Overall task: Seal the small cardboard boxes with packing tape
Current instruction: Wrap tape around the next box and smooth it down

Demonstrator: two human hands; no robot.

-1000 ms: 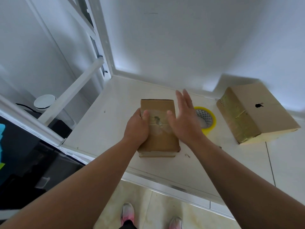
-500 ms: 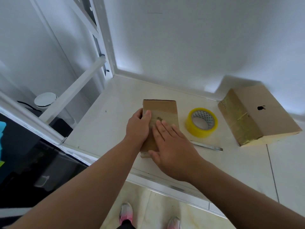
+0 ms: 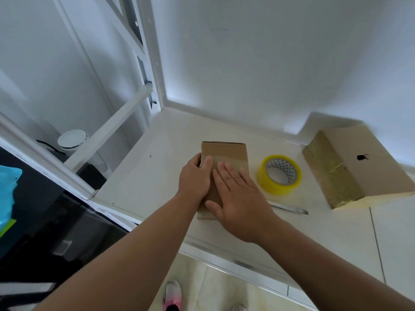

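While the left hand [image 3: 194,177] grips the small cardboard box [image 3: 224,151] on the counter [image 3: 161,167] and the right hand [image 3: 239,198], fingers straight, presses its tape [image 3: 234,160] down, this seal looks nearly finished, the larger box [image 3: 359,171] already taped

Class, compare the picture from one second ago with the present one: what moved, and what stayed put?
The right hand came down from its raised pose and now lies flat on top of the small cardboard box, fingers straight. The left hand kept gripping the box's left edge, thumb on top. The yellow tape roll, larger taped box and metal blade stayed put.
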